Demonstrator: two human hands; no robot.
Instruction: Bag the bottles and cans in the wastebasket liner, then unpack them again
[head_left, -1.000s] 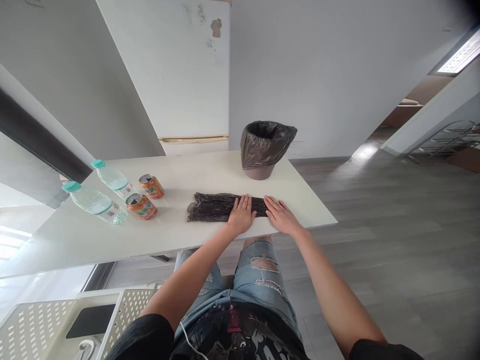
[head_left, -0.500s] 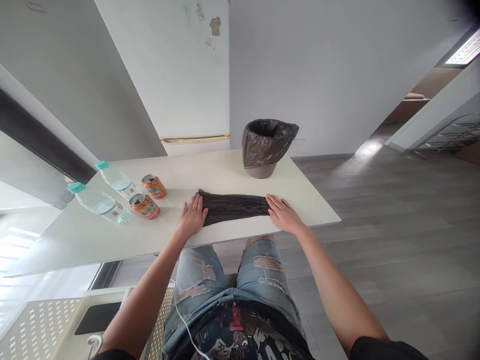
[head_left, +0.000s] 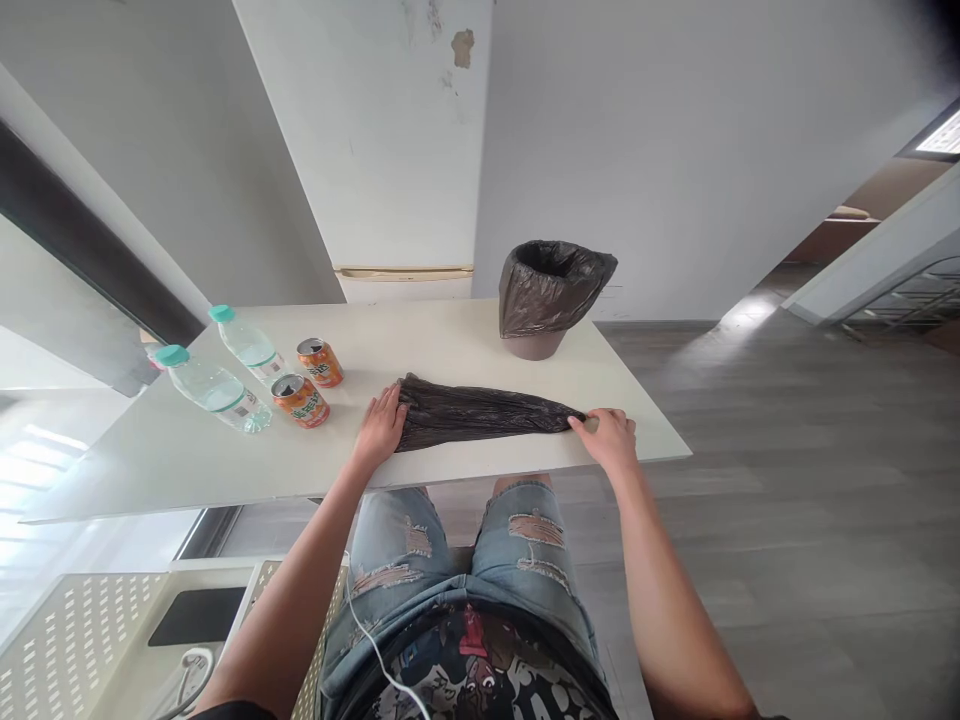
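Observation:
A black plastic bag (head_left: 480, 412) lies flattened and creased across the white table, tapering toward its right end. My left hand (head_left: 381, 425) rests flat at the bag's wide left end, fingers stretched out and pressing on its edge. At the narrow end, my right hand (head_left: 611, 437) pinches the gathered tip between thumb and fingers. Behind the bag stands a small bin (head_left: 534, 346), lined with another dark plastic bag (head_left: 544, 300) that hangs over its rim.
Two orange cans (head_left: 301, 402) and two clear bottles with green caps (head_left: 217, 390) stand or lean on the left of the table (head_left: 225, 475). A white fridge (head_left: 382, 150) is behind. At lower left sits a perforated cream surface (head_left: 90, 630) with a dark flat item (head_left: 196, 615).
My right hand has gone from lying flat on the bag to pinching its end, and has moved right. That end is now drawn out longer and narrower. The left hand stays put.

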